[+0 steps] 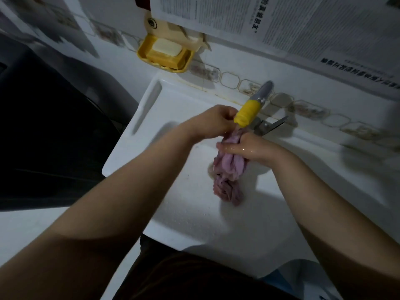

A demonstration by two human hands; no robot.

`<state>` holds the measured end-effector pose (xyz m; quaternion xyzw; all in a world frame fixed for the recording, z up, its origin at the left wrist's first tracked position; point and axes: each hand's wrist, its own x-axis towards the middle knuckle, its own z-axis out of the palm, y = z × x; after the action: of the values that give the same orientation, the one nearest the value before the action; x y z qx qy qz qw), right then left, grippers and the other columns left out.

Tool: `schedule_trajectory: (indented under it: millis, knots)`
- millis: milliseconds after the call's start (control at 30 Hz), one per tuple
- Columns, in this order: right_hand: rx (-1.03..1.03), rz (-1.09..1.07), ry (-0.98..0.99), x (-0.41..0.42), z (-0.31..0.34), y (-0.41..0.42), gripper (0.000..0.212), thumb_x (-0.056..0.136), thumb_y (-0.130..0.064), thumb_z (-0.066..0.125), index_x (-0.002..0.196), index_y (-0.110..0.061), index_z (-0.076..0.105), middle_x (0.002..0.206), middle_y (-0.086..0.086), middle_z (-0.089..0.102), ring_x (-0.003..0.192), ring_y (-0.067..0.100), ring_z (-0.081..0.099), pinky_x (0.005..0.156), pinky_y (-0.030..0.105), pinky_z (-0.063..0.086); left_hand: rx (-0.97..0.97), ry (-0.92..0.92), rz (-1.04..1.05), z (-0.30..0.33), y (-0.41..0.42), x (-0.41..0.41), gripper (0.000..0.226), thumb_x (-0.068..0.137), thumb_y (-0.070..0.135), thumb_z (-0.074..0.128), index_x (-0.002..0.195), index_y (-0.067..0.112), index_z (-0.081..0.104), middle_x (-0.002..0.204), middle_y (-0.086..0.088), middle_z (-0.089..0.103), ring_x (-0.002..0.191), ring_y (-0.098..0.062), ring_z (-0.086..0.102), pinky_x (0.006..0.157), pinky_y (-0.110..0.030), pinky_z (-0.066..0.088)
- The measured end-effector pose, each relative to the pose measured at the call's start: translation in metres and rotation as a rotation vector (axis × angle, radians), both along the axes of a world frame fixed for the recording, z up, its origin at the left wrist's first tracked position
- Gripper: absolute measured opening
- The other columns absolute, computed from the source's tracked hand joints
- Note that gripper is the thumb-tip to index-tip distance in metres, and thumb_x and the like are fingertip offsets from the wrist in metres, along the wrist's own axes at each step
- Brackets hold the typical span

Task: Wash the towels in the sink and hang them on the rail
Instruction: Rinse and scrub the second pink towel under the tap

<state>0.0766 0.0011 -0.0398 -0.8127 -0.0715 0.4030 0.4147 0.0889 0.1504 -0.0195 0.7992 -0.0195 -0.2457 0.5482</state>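
A wet, bunched pink-purple towel point(227, 174) hangs over the white sink point(151, 118), under the tap with its yellow nozzle point(246, 113). My left hand point(214, 122) grips the towel's top end just beside the nozzle. Lower down, my right hand point(244, 148), wet and shiny, is wrapped around the towel's upper part, and the rest dangles toward the drain. No rail is in view.
A yellow soap dish point(164, 55) with a bar of soap is fixed to the tiled wall behind the sink's left corner. Newspaper sheets point(281, 20) cover the wall above. A dark appliance point(43, 118) stands left of the sink.
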Motion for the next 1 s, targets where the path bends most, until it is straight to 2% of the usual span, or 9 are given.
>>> schedule_trajectory:
  millis: [133,200,300,433,567,667,800,933,1000]
  knots:
    - [0.322,-0.501,0.044,0.005,-0.003,0.000,0.013,0.092,-0.019,0.058,0.083,-0.012,0.065,0.078,0.003,0.074,0.077,0.015,0.070,0.074,0.035,0.055,-0.130,0.262,0.214,-0.027,-0.005,-0.023,0.075,0.087,0.075,0.020,0.085,0.014,0.064,0.079,-0.008,0.063,0.073,-0.017,0.058,0.073,-0.028,0.049]
    - [0.486,-0.631,0.102,0.009,0.000,-0.005,0.019,0.096,-0.014,0.052,0.081,-0.011,0.063,0.080,0.006,0.072,0.078,0.021,0.069,0.073,0.033,0.055,-0.271,0.328,0.203,-0.045,0.000,-0.038,0.087,0.078,0.082,0.027,0.097,0.006,0.066,0.091,-0.017,0.065,0.085,-0.022,0.061,0.084,-0.032,0.051]
    - [0.347,-0.660,-0.129,0.014,-0.008,-0.015,0.025,0.098,-0.023,0.050,0.076,-0.018,0.060,0.085,0.010,0.067,0.090,0.027,0.065,0.079,0.033,0.051,-0.427,0.210,0.292,-0.063,0.008,-0.055,0.061,0.087,0.049,0.056,0.094,-0.012,0.059,0.086,-0.018,0.055,0.079,-0.027,0.051,0.079,-0.041,0.045]
    - [-0.052,-0.592,-0.528,0.006,-0.007,-0.011,0.039,0.096,-0.018,0.050,0.060,-0.020,0.036,0.061,0.005,0.048,0.069,0.018,0.047,0.057,0.027,0.025,-0.356,0.129,0.533,-0.048,-0.004,-0.054,0.047,0.097,0.033,0.054,0.073,-0.008,0.051,0.062,-0.013,0.039,0.055,-0.022,0.035,0.050,-0.028,0.031]
    - [0.074,-0.660,-0.488,-0.020,-0.001,0.023,0.044,0.092,-0.026,0.058,0.050,-0.014,0.050,0.048,-0.006,0.053,0.047,0.007,0.044,0.054,0.027,0.035,-0.341,0.343,0.865,-0.040,-0.024,-0.031,0.046,0.096,0.040,0.050,0.077,0.000,0.062,0.071,-0.013,0.063,0.069,-0.024,0.061,0.069,-0.032,0.051]
    - [-0.045,-0.550,-0.477,-0.027,0.001,0.044,0.048,0.093,-0.046,0.048,0.055,-0.018,0.054,0.057,0.004,0.056,0.063,0.024,0.057,0.064,0.031,0.046,-0.514,0.466,0.844,-0.042,-0.037,-0.025,0.037,0.099,0.033,0.046,0.076,0.007,0.058,0.066,-0.010,0.059,0.072,-0.025,0.061,0.064,-0.030,0.051]
    - [-0.225,-0.663,-0.413,0.004,-0.004,0.035,0.040,0.086,-0.045,0.046,0.089,-0.008,0.061,0.089,0.016,0.063,0.086,0.033,0.062,0.076,0.036,0.046,-0.586,0.630,0.752,-0.027,-0.050,-0.037,0.033,0.098,0.030,0.049,0.075,0.007,0.055,0.056,-0.009,0.054,0.046,-0.018,0.054,0.047,-0.020,0.047]
    - [-0.130,-0.615,-0.537,-0.031,0.010,0.056,0.043,0.093,-0.043,0.048,0.061,-0.015,0.049,0.073,0.017,0.062,0.073,0.031,0.061,0.068,0.034,0.046,-0.660,0.581,0.763,-0.026,-0.034,-0.029,0.038,0.104,0.024,0.035,0.072,0.007,0.049,0.048,-0.003,0.053,0.057,-0.019,0.053,0.053,-0.023,0.045]
    - [-0.213,-0.609,-0.549,-0.027,0.012,0.049,0.037,0.093,-0.040,0.050,0.067,-0.015,0.056,0.081,0.020,0.065,0.080,0.034,0.062,0.070,0.034,0.046,-0.536,0.572,0.727,-0.020,-0.037,-0.030,0.039,0.103,0.026,0.035,0.071,0.010,0.048,0.051,-0.004,0.052,0.054,-0.017,0.052,0.049,-0.020,0.044]
